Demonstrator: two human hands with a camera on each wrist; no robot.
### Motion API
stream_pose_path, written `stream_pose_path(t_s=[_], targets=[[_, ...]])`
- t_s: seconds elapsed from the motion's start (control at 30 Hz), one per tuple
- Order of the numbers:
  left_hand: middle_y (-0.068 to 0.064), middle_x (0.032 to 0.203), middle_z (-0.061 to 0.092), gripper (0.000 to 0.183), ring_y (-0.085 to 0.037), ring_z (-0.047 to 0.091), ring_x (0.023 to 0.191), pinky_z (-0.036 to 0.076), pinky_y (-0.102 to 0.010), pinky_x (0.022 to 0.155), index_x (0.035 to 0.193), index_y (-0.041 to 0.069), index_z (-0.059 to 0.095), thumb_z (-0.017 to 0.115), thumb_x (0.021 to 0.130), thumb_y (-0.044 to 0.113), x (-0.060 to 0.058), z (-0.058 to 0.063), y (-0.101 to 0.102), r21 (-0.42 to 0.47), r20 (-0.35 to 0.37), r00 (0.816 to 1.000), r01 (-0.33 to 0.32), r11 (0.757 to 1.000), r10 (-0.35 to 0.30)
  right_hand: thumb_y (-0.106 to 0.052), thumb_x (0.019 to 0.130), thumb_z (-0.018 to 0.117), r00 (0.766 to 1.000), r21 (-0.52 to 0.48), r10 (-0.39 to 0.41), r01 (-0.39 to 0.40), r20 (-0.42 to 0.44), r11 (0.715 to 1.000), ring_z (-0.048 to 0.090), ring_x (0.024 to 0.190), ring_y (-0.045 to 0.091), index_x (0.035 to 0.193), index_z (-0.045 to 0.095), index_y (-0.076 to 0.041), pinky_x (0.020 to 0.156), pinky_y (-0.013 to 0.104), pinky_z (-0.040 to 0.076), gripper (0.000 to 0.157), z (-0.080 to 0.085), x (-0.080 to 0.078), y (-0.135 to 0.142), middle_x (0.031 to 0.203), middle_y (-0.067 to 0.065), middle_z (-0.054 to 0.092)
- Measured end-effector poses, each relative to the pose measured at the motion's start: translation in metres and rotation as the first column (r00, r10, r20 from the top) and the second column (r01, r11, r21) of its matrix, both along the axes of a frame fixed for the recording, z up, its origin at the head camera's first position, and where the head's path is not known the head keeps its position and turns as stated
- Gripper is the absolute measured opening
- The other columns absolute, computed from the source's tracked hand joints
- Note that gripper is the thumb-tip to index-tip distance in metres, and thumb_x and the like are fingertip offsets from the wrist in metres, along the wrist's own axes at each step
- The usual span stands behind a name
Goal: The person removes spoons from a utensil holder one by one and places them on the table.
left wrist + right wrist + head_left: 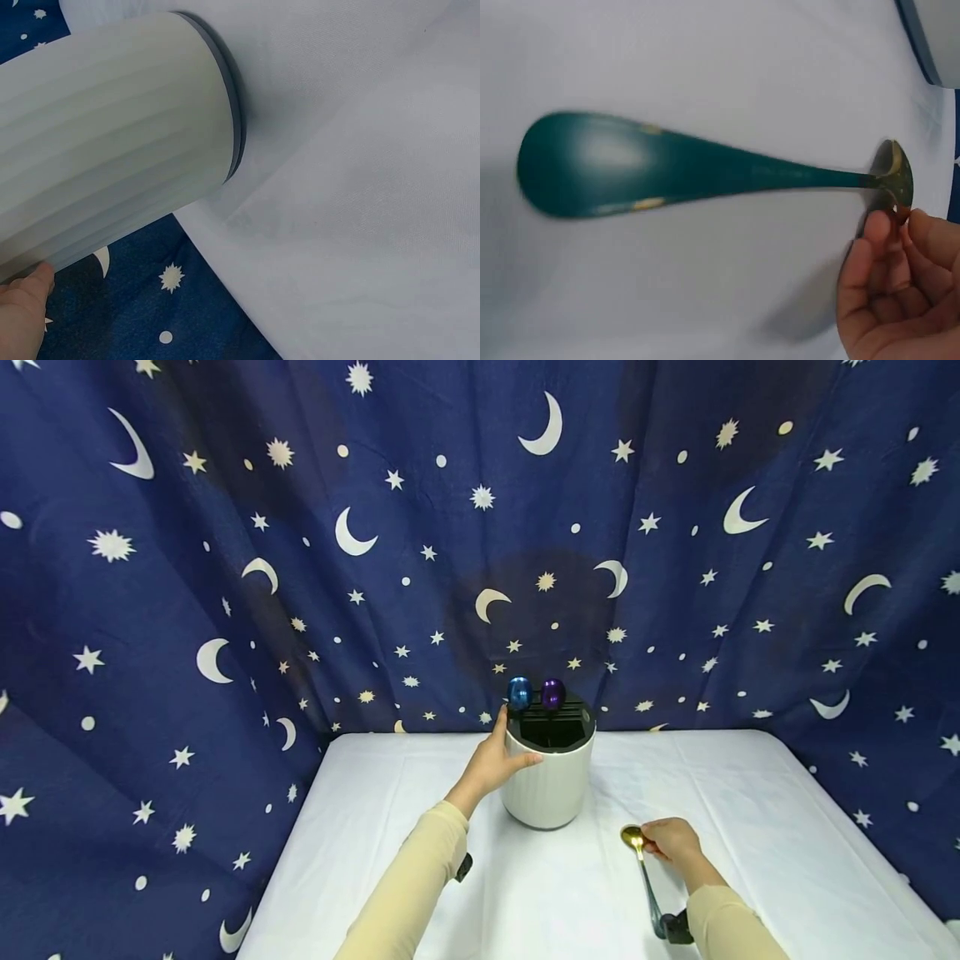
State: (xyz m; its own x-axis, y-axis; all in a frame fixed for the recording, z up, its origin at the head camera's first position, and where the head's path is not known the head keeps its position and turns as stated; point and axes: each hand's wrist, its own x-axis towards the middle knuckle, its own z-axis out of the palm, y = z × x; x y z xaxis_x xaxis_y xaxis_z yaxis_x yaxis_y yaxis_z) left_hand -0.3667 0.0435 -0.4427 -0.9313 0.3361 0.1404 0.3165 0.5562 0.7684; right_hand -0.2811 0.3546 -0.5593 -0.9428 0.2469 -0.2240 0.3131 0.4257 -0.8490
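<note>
A spoon with a gold bowl and dark green handle point(667, 165) is by my right hand point(673, 843). The thumb and fingers pinch the edge of its bowl point(634, 837), while the handle points back toward me. My left hand point(491, 766) rests against the left side of a white ribbed utensil holder point(551, 789) with a black top. Its thumb lies across the front and the index finger reaches up near the rim, both fairly straight. The other left fingers are mostly hidden. A blue spoon bowl point(520, 693) and a purple spoon bowl point(553, 693) stick up at the holder's back.
A white cloth point(420, 777) covers the table, with rounded far corners. Behind and at both sides hangs a dark blue curtain point(420, 610) patterned with moons and stars. The holder stands near the table's far edge.
</note>
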Motion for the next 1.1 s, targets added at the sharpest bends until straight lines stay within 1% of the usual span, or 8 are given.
stream_pose_path(t_s=[0.17,0.3,0.43,0.53,0.7,0.77,0.9,1.1], targets=[[-0.020,0.141,0.037,0.107,-0.030,0.043,0.122,0.037,-0.042,0.098,0.150,0.015,0.002,0.069,0.075,0.053,-0.001,0.000,0.000,0.000,-0.022,1.000,0.010,1.000,-0.010,-0.006,0.086,0.055,0.998,0.208,0.048,-0.040,-0.037,0.977,0.055,0.051,0.010,0.097,0.060,0.018,0.050,0.024,0.047,0.027,0.005,0.001,-0.002,0.058,0.000,0.059],[-0.020,0.140,0.037,0.108,-0.030,0.044,0.121,0.037,-0.042,0.097,0.150,0.015,0.002,0.069,0.075,0.054,-0.002,0.000,0.000,-0.008,-0.028,0.999,0.016,1.000,-0.016,-0.008,0.086,0.055,0.998,0.282,0.064,-0.056,-0.021,0.958,0.055,0.052,0.012,0.093,0.063,0.014,0.050,0.026,0.046,0.024,0.010,0.003,-0.003,0.057,0.001,0.059],[-0.021,0.139,0.038,0.108,-0.031,0.044,0.121,0.037,-0.043,0.097,0.150,0.014,0.002,0.069,0.075,0.054,-0.002,0.000,0.001,-0.009,-0.029,0.999,0.018,1.000,-0.019,-0.007,0.087,0.054,0.997,0.254,0.073,-0.073,0.009,0.965,0.057,0.054,0.015,0.092,0.062,0.015,0.051,0.028,0.048,0.023,0.016,0.000,0.004,0.061,0.005,0.060],[-0.022,0.139,0.038,0.107,-0.032,0.044,0.121,0.037,-0.043,0.097,0.150,0.014,0.003,0.069,0.075,0.054,-0.002,0.001,0.001,-0.005,-0.023,1.000,0.012,1.000,-0.012,-0.007,0.088,0.054,0.997,0.177,0.072,-0.075,0.025,0.981,0.061,0.058,0.016,0.097,0.059,0.017,0.054,0.030,0.051,0.026,0.027,-0.007,0.011,0.068,0.008,0.062],[-0.022,0.139,0.038,0.109,-0.032,0.043,0.122,0.037,-0.043,0.097,0.150,0.015,0.002,0.070,0.074,0.054,-0.003,0.000,0.001,-0.002,-0.008,1.000,0.001,1.000,-0.001,-0.009,0.090,0.055,0.996,0.076,0.085,-0.088,0.038,0.993,0.064,0.067,0.018,0.107,0.055,0.018,0.061,0.032,0.053,0.033,0.059,-0.020,0.020,0.081,0.014,0.066],[-0.021,0.140,0.037,0.109,-0.031,0.043,0.123,0.036,-0.043,0.098,0.150,0.015,0.001,0.070,0.074,0.054,-0.003,0.000,0.001,-0.006,-0.002,1.000,0.001,1.000,-0.001,-0.010,0.091,0.055,0.994,0.052,0.103,-0.105,0.038,0.993,0.065,0.071,0.020,0.111,0.053,0.019,0.064,0.033,0.053,0.035,0.073,-0.023,0.022,0.088,0.021,0.065],[-0.020,0.140,0.037,0.109,-0.031,0.042,0.123,0.036,-0.043,0.098,0.150,0.016,0.002,0.070,0.074,0.054,-0.002,0.000,0.001,-0.006,0.007,1.000,0.002,1.000,-0.002,-0.012,0.093,0.054,0.988,0.044,0.151,-0.151,0.014,0.988,0.066,0.079,0.024,0.116,0.049,0.020,0.070,0.035,0.053,0.040,0.101,-0.030,0.024,0.100,0.028,0.063],[-0.021,0.140,0.037,0.108,-0.031,0.042,0.123,0.036,-0.043,0.098,0.150,0.015,0.002,0.070,0.074,0.054,0.000,0.002,0.000,0.006,0.014,1.000,-0.002,1.000,0.002,-0.015,0.095,0.053,0.980,0.094,0.197,-0.194,-0.032,0.977,0.064,0.089,0.027,0.123,0.047,0.017,0.076,0.036,0.052,0.043,0.147,-0.044,0.017,0.105,0.024,0.063]])
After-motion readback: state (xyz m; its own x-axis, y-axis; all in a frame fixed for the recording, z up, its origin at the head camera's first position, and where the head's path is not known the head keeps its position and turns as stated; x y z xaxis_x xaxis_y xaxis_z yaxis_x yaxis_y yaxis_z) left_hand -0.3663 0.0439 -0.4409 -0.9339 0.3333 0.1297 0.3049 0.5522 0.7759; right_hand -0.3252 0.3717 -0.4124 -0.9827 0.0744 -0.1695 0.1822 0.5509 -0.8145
